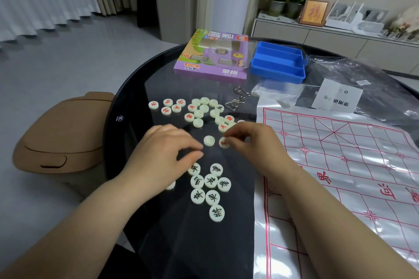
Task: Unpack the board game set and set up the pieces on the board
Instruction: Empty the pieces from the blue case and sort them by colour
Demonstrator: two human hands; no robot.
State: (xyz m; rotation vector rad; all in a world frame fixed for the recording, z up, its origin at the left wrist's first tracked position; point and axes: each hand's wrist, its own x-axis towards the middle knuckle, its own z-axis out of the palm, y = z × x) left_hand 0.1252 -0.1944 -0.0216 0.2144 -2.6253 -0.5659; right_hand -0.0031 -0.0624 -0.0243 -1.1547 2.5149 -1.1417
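A black table [140,97] held pale pieces [211,181] at its middle, a board [340,154] at right. A purple box [210,63] and blue tray [276,75] lay far.

- Tabletop [158,88]: glossy black.
- Board sheet [340,165]: translucent white, with a red grid, red cross marks and red characters.
- Red-lettered pieces [189,116], left of the board sheet: cream discs, red characters.
- Blank pieces [209,140], among these: plain cream.
- Black-lettered pieces [210,181], left of the board sheet, nearer: cream discs, black characters.
- Box [210,70], beyond the board sheet: purple, with green and yellow print.
- Tray [277,68], beyond the board sheet: solid blue.
- Paper slip [337,95], at the board sheet's far edge: white, black print.
- Bin [61,133], far left of the board sheet: tan.
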